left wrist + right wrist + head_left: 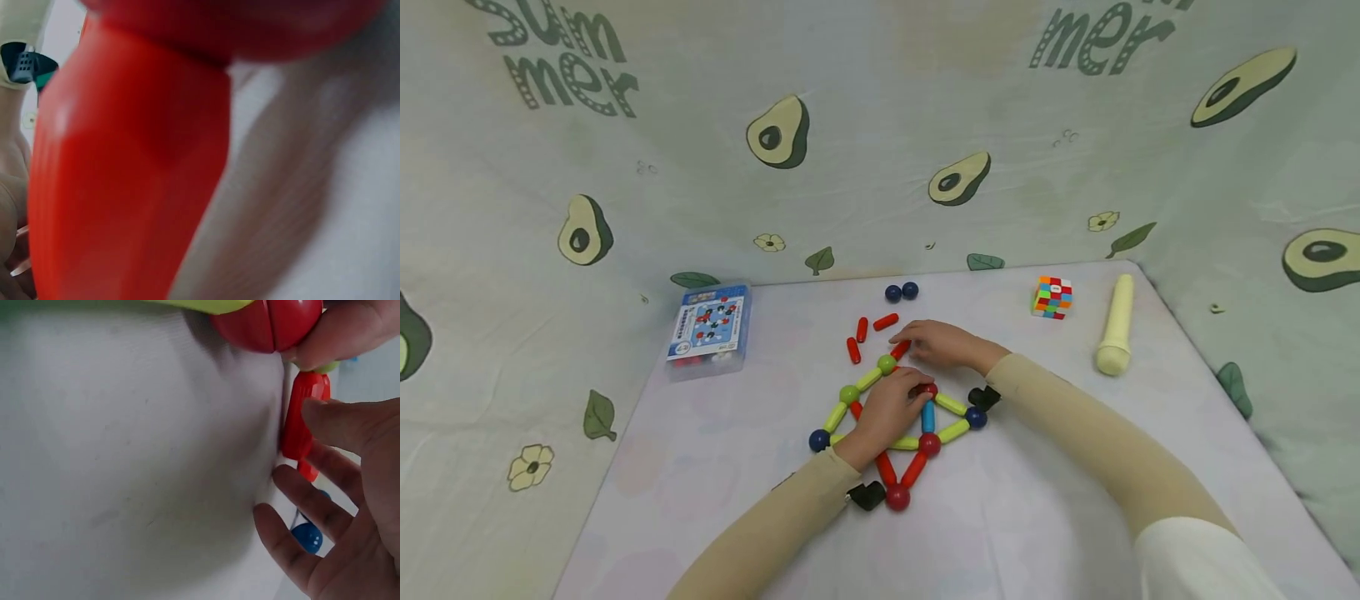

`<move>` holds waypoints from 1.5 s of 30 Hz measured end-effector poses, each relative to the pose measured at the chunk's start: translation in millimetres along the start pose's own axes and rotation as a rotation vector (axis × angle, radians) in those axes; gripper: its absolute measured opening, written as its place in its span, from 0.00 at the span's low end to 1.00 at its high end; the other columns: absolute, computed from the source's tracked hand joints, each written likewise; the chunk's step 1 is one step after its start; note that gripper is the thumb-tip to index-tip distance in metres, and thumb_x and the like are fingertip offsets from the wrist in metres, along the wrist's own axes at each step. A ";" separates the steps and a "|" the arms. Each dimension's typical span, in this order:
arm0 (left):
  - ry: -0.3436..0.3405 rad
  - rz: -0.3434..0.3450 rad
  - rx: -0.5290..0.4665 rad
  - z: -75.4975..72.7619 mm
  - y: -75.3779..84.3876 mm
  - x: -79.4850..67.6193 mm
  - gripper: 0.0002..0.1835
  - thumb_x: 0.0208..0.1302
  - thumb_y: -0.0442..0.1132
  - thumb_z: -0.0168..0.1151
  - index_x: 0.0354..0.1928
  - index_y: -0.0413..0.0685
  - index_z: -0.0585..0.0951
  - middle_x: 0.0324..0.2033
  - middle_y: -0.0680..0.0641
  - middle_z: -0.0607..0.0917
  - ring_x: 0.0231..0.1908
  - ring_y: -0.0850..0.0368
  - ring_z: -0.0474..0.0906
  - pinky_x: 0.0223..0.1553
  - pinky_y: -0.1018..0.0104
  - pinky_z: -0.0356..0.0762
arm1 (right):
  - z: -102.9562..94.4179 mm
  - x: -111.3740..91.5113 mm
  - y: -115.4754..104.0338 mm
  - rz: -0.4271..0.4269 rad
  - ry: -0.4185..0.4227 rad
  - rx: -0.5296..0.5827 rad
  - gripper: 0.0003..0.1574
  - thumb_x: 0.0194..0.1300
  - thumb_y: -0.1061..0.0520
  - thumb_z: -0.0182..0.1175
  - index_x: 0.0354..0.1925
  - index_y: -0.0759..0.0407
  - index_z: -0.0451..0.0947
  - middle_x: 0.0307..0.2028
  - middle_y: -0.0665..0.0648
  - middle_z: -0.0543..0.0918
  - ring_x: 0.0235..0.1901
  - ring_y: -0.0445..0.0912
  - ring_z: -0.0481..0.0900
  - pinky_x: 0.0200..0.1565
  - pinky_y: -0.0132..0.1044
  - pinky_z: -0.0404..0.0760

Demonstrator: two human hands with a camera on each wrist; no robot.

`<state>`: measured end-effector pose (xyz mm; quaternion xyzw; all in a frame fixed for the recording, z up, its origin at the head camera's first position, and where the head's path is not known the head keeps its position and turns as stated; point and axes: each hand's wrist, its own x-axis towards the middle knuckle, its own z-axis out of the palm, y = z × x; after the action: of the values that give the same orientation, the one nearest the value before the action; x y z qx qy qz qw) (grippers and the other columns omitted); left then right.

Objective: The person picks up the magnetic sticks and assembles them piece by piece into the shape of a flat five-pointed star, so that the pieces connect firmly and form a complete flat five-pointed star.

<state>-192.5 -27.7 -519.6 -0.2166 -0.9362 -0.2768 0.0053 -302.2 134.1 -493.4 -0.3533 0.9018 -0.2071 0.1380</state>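
A frame of red, yellow and blue sticks joined by balls lies on the table. My left hand (889, 407) reaches over its middle, fingertips holding a red ball (931, 389); in the right wrist view its thumb presses that ball. My right hand (946, 344) pinches a red stick (901, 350) beside a green ball (887, 364) at the far end of the frame. Its other fingers (312, 494) are spread in the right wrist view. Another red stick (131, 169) fills much of the left wrist view, and my left fingers are hidden there.
Several loose red sticks (853, 350) and two dark blue balls (902, 292) lie beyond the frame. A boxed set (709, 329) stands at the back left. Back right are a puzzle cube (1052, 298) and a pale yellow rod with a rounded end (1116, 329). Printed cloth hangs behind.
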 end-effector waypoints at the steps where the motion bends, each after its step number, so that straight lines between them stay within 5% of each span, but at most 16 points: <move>1: -0.002 0.001 0.000 0.0 0.2 0.2 0.15 0.71 0.45 0.65 0.56 0.53 0.85 0.53 0.54 0.84 0.49 0.62 0.81 0.50 0.73 0.78 | -0.2 1.8 -1.7 0.009 -0.009 -0.020 0.22 0.73 0.62 0.60 0.62 0.53 0.80 0.59 0.57 0.80 0.61 0.53 0.76 0.65 0.47 0.72; 6: -0.009 0.009 0.003 -0.6 0.6 0.3 0.15 0.71 0.45 0.65 0.56 0.53 0.86 0.54 0.54 0.84 0.49 0.61 0.81 0.51 0.72 0.78 | 1.5 4.3 -4.8 0.057 -0.027 -0.118 0.12 0.70 0.56 0.66 0.51 0.50 0.84 0.42 0.51 0.82 0.44 0.47 0.75 0.52 0.41 0.78; 11: -0.012 0.025 -0.004 -1.9 1.5 0.7 0.14 0.72 0.45 0.65 0.56 0.52 0.86 0.53 0.54 0.84 0.51 0.60 0.81 0.54 0.71 0.78 | 1.6 -1.8 -0.3 0.087 -0.008 -0.108 0.09 0.70 0.54 0.66 0.48 0.51 0.84 0.37 0.50 0.80 0.38 0.46 0.74 0.46 0.39 0.78; 19: -0.022 0.004 -0.010 -2.2 3.2 1.9 0.14 0.70 0.45 0.66 0.55 0.54 0.86 0.49 0.56 0.85 0.52 0.62 0.79 0.55 0.70 0.77 | -1.5 -17.0 11.5 0.177 0.041 -0.046 0.12 0.70 0.55 0.65 0.50 0.55 0.84 0.38 0.51 0.81 0.40 0.47 0.76 0.50 0.42 0.79; 28: -0.034 -0.009 0.004 -0.8 2.7 3.4 0.15 0.70 0.47 0.66 0.56 0.55 0.86 0.50 0.56 0.86 0.54 0.61 0.79 0.57 0.67 0.77 | -1.0 -23.1 16.2 0.072 0.026 -0.081 0.18 0.73 0.55 0.62 0.59 0.51 0.81 0.47 0.53 0.83 0.46 0.49 0.77 0.54 0.44 0.78; 45: -0.050 -0.018 -0.026 1.0 -1.9 5.4 0.16 0.70 0.47 0.66 0.57 0.57 0.86 0.51 0.58 0.86 0.54 0.61 0.80 0.57 0.67 0.77 | -1.5 -25.9 24.0 0.069 0.017 -0.091 0.20 0.75 0.56 0.59 0.63 0.50 0.79 0.48 0.54 0.81 0.47 0.49 0.76 0.57 0.46 0.78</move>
<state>-198.0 -26.4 -520.7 -0.2150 -0.9343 -0.2834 -0.0235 -298.3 168.4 -500.7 -0.3260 0.9231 -0.1640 0.1213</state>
